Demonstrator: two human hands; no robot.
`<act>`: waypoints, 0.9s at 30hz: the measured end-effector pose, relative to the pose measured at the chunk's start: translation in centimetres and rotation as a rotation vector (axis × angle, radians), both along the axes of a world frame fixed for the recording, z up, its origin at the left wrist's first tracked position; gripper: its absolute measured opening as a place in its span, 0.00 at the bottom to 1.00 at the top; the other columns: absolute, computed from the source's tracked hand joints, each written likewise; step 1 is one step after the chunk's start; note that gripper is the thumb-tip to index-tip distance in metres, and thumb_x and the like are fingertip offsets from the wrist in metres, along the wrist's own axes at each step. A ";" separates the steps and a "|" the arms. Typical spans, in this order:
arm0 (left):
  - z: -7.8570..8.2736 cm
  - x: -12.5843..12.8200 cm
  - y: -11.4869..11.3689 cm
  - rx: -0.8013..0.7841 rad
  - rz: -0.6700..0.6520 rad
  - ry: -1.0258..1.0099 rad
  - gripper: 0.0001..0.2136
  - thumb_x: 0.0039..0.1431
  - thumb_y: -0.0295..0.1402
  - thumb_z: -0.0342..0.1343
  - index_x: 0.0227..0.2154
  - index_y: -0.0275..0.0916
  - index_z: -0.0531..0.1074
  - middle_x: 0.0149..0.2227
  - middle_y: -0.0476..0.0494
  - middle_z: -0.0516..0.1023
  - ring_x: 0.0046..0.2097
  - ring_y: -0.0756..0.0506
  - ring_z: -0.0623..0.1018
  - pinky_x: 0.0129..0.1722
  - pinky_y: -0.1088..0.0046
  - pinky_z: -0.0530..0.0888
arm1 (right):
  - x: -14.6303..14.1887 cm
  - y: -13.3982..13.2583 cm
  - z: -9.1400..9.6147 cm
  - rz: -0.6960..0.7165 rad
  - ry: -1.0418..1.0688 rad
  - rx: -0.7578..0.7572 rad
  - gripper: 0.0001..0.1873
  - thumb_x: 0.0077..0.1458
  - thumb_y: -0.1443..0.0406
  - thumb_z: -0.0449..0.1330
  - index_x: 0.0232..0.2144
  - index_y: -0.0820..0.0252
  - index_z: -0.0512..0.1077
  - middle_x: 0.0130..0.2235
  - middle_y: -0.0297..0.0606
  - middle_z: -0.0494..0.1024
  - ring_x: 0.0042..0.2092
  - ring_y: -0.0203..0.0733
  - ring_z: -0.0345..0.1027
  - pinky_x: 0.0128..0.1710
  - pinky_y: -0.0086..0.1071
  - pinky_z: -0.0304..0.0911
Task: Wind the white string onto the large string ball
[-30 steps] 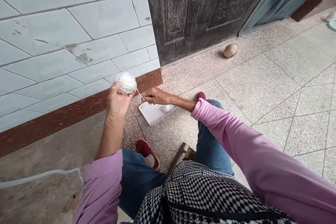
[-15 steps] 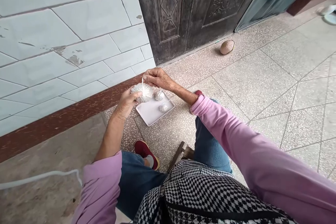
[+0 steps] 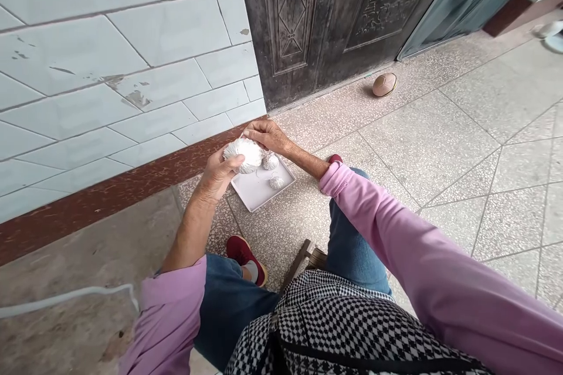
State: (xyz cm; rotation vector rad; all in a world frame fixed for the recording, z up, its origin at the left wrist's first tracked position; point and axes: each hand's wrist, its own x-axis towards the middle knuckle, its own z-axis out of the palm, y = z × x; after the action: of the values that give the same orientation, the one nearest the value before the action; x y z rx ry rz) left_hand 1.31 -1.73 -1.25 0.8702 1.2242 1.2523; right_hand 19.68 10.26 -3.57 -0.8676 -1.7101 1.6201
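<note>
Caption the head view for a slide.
Left hand holds a white string ball, right hand pinches its strand, near a tray holding two smaller balls.

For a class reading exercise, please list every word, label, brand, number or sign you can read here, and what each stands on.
None can be read.
Dark door: its raised relief is too unclear to tell lettering from ornament.
Large white ball, tray: no lettering shows.

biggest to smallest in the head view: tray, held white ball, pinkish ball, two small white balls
1. Tray
2. Held white ball
3. Pinkish ball
4. Nearer small white ball and farther small white ball: they look alike, so I can't rank them
</note>
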 end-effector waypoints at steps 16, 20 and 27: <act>-0.9 -1.8 1.8 0.034 0.457 0.014 0.41 0.31 0.57 0.92 0.46 0.45 0.80 0.61 0.32 0.90 0.72 0.23 0.87 0.51 0.60 0.93 | -0.5 -4.1 0.6 0.305 -0.203 0.291 0.22 0.87 0.75 0.62 0.34 0.58 0.69 0.33 0.32 0.76 0.38 0.37 0.69 0.43 0.30 0.58; -1.8 -2.5 2.0 -0.003 0.411 0.111 0.40 0.35 0.54 0.91 0.49 0.46 0.80 0.56 0.36 0.90 0.63 0.28 0.90 0.49 0.60 0.91 | 0.3 -4.2 1.6 0.320 -0.194 0.282 0.21 0.88 0.71 0.65 0.35 0.58 0.72 0.34 0.33 0.78 0.38 0.40 0.70 0.42 0.32 0.60; -2.2 -2.6 1.8 -0.074 0.229 0.211 0.37 0.40 0.52 0.91 0.51 0.44 0.83 0.51 0.38 0.90 0.49 0.36 0.89 0.38 0.70 0.80 | 1.1 -3.1 3.2 0.123 -0.216 0.297 0.21 0.85 0.72 0.69 0.34 0.58 0.73 0.32 0.32 0.72 0.39 0.40 0.64 0.44 0.35 0.58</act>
State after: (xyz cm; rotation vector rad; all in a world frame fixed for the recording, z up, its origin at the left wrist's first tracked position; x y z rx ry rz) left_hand -1.28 0.04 -3.48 0.8411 1.5646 1.3105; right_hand 20.82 7.18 -0.41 -0.8258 -2.1271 1.3370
